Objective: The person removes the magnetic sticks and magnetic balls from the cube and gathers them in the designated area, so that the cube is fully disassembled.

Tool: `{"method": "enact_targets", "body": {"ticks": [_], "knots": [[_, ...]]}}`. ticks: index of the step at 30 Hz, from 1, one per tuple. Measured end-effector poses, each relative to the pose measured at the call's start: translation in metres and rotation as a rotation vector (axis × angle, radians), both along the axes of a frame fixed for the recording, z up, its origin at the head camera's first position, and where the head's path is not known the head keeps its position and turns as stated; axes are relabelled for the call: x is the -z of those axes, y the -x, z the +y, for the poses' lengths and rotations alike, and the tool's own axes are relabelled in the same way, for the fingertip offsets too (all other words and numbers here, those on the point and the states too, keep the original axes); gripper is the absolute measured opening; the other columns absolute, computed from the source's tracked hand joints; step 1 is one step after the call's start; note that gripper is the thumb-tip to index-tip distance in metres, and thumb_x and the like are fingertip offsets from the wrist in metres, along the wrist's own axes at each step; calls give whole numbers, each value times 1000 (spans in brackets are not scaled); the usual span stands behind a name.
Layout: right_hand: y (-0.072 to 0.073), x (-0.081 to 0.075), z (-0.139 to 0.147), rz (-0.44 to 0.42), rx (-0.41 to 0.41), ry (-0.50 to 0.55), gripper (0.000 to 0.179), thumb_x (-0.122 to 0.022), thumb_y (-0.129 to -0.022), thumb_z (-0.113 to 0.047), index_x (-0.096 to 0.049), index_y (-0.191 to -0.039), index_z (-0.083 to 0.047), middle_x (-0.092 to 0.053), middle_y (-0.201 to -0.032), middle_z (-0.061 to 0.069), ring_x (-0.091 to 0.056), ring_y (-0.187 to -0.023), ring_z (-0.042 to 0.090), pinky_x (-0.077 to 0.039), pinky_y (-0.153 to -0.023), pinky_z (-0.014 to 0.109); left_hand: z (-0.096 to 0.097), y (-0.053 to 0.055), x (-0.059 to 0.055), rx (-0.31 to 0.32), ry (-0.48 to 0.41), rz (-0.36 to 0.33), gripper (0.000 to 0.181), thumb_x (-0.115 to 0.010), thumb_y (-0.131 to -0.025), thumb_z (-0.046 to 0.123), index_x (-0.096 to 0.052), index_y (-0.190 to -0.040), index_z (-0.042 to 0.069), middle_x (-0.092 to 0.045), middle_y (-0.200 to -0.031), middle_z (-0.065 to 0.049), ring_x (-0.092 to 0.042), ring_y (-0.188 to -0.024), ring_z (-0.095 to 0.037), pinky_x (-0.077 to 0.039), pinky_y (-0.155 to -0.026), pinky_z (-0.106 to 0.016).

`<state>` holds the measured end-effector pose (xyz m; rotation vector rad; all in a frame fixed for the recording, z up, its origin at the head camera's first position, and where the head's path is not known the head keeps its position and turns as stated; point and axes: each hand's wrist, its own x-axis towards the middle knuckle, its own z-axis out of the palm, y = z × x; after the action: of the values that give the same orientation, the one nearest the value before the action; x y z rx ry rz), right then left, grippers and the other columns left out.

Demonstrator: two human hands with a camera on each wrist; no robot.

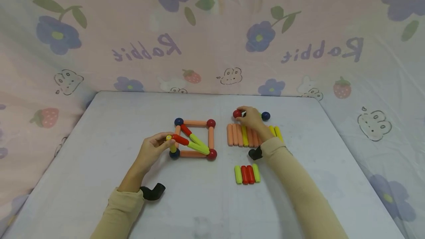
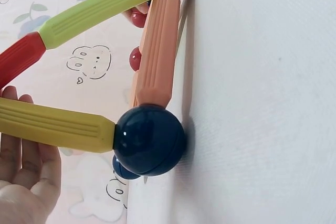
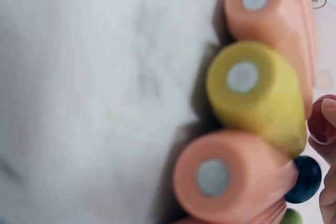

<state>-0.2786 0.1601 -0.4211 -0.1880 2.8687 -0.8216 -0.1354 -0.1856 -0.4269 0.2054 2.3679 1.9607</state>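
My left hand (image 1: 151,151) holds a yellow rod (image 2: 58,124) upright on a dark blue ball (image 2: 149,140), the near left corner of a square of orange rods (image 1: 194,154) and balls. A red rod (image 1: 180,139), joined to a lime rod (image 1: 198,147), slopes up from the near right red ball (image 1: 211,154) to the yellow rod's top. A second red-and-lime pair (image 1: 190,134) runs from that ball toward the far left corner. At the back, my right hand (image 1: 253,119) pinches a loose red ball (image 1: 237,114) between thumb and fingers.
Below my right hand lies a row of orange and yellow rods (image 1: 235,135), partly hidden by the forearm. Behind that hand sits a dark blue ball (image 1: 266,116). Several short lime and red rods (image 1: 244,175) lie nearer on the white table (image 1: 199,209). A printed curtain hangs behind.
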Motion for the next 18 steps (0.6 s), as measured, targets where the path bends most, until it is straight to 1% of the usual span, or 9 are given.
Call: {"method": "enact_targets", "body": {"ticks": [5,9,18], "knots": [[4,2,3,-33,22,-36,51,-63,-93,-20,-48,-140,-8,-50,-143,21,-49,-122,35,-45,-110,49,0,0,0,3,1,14,40,-62,-94,19,-59,-123,-7,-63,-94,27,-58,-90,5,-51,-83,-6],[6,3,3,-54,36,-55,52,-62,-93,-20,-47,-142,-9,-47,-146,22,-47,-129,37,-41,-114,51,0,0,1,-3,7,20,39,-62,-94,19,-59,-123,-7,-63,-94,28,-58,-91,6,-51,-82,-6],[7,4,3,-53,43,-75,51,-61,-94,-18,-47,-142,-9,-47,-145,22,-48,-129,37,-43,-113,49,1,1,2,-11,9,17,40,-63,-93,19,-59,-123,-7,-63,-93,27,-58,-89,5,-51,-81,-6]]}}
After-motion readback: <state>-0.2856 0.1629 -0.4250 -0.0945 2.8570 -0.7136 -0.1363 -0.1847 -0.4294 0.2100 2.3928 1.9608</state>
